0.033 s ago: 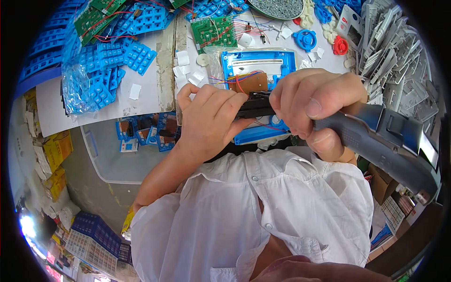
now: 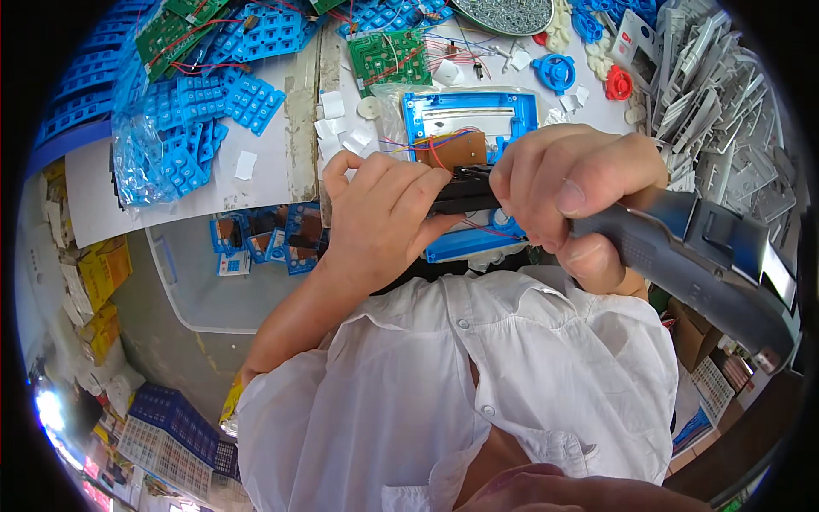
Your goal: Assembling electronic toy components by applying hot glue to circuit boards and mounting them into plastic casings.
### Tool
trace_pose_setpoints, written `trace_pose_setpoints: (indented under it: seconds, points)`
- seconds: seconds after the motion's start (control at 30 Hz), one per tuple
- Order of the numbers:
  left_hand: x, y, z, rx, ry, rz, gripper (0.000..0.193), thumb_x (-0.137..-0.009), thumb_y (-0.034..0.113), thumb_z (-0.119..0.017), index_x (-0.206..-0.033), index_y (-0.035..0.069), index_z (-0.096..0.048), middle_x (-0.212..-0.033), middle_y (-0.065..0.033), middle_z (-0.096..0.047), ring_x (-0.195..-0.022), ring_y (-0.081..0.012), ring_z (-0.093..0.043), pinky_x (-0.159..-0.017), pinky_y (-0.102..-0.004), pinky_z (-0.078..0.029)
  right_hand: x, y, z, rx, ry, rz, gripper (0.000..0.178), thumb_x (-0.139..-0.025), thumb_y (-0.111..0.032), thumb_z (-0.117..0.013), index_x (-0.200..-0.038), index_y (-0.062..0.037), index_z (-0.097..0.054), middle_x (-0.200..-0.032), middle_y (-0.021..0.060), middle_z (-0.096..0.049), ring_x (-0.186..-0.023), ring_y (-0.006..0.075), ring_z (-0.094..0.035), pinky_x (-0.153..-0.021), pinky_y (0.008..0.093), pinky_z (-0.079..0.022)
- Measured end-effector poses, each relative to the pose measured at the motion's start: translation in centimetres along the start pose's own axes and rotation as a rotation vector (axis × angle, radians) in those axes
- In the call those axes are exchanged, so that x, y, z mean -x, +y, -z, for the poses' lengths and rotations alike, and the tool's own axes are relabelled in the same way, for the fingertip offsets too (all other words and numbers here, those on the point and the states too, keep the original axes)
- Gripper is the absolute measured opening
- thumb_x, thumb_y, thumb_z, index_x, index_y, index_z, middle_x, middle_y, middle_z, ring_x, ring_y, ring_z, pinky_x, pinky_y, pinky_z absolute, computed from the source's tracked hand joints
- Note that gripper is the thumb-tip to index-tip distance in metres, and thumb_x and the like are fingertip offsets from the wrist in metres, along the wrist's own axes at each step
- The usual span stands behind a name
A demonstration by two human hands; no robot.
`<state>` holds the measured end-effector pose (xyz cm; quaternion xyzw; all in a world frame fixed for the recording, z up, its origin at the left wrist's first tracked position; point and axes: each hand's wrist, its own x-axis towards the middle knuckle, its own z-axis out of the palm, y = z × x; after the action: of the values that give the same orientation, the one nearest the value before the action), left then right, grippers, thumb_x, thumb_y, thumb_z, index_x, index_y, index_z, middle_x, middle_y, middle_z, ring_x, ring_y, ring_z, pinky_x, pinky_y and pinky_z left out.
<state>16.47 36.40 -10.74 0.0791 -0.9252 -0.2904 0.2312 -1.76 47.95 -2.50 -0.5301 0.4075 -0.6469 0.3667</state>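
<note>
My right hand is wrapped round a dark grey hand tool, whose thick body slants down to the right. Its exact kind does not show. Between my two hands lies a black elongated part; the fingers and thumb of my left hand close on its left end. Whether this part joins the tool is hidden by my right hand. Just beneath, on the worktable, rests an open blue plastic casing. A brown circuit board with coloured wires sits inside it, partly covered by my hands.
Blue keypad pieces and green circuit boards lie at the back left. Grey plastic parts are heaped at the right. A round tray of screws stands at the back. A clear bin with blue assemblies sits below the table's left edge.
</note>
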Motion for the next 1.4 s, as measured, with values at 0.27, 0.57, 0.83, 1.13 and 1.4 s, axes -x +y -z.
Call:
trace_pose_setpoints:
  seconds: [0.27,0.57,0.83,1.13,1.4]
  points:
    - [0.0,0.0,-0.2,0.032,0.025,-0.03,0.051,-0.071,0.036,-0.084,-0.113,0.012,-0.066,-0.101,0.0025,-0.064,-0.093,-0.018,-0.058,-0.093,-0.0455,-0.029,-0.4,0.4,-0.4,0.049,0.018,0.065,0.034,-0.098,-0.029,-0.071,-0.118,-0.0094,-0.052,-0.066,0.0005,-0.056,-0.055,0.0137,-0.053,-0.052,0.0328,-0.044]
    - [0.0,0.0,-0.3,0.04,0.012,-0.022,0.047,-0.071,0.034,-0.084,-0.11,0.012,-0.068,-0.098,0.0025,-0.062,-0.094,-0.0174,-0.058,-0.093,-0.0447,-0.03,-0.7,0.9,-0.3,-0.001,-0.023,0.141,0.031,-0.092,-0.014,-0.075,-0.111,-0.0004,-0.054,-0.069,0.0065,-0.059,-0.056,0.015,-0.054,-0.059,0.0339,-0.048]
    - [0.2,-0.4,-0.7,0.099,0.042,-0.071,0.044,-0.075,0.031,-0.082,-0.109,0.008,-0.068,-0.097,-0.0006,-0.062,-0.093,-0.0207,-0.057,-0.093,-0.0447,-0.032,-1.1,0.4,-1.0,0.254,-0.082,0.049,0.025,-0.099,-0.02,-0.068,-0.106,-0.007,-0.048,-0.065,0.0037,-0.055,-0.052,0.0171,-0.052,-0.053,0.0351,-0.046]
    - [0.0,-0.9,-0.8,0.153,0.054,-0.027,0.044,-0.074,0.03,-0.083,-0.11,0.012,-0.068,-0.104,-0.0024,-0.065,-0.106,-0.0227,-0.059,-0.096,-0.047,-0.03,-0.9,0.1,-0.7,0.067,0.028,-0.074,0.046,-0.089,-0.026,-0.079,-0.118,-0.0037,-0.051,-0.071,0.0031,-0.059,-0.061,0.0161,-0.057,-0.06,0.0345,-0.047]
    - [-2.0,-1.6,-1.2,0.28,0.118,0.128,0.038,-0.083,0.026,-0.08,-0.115,0.01,-0.067,-0.108,-0.0061,-0.067,-0.111,-0.0235,-0.06,-0.098,-0.0452,-0.033,2.6,-3.3,0.1,0.901,0.706,0.584,0.082,-0.087,-0.033,-0.082,-0.149,-0.0057,-0.035,-0.122,0.0181,-0.06,-0.122,0.0335,-0.056,-0.097,0.0495,-0.049]
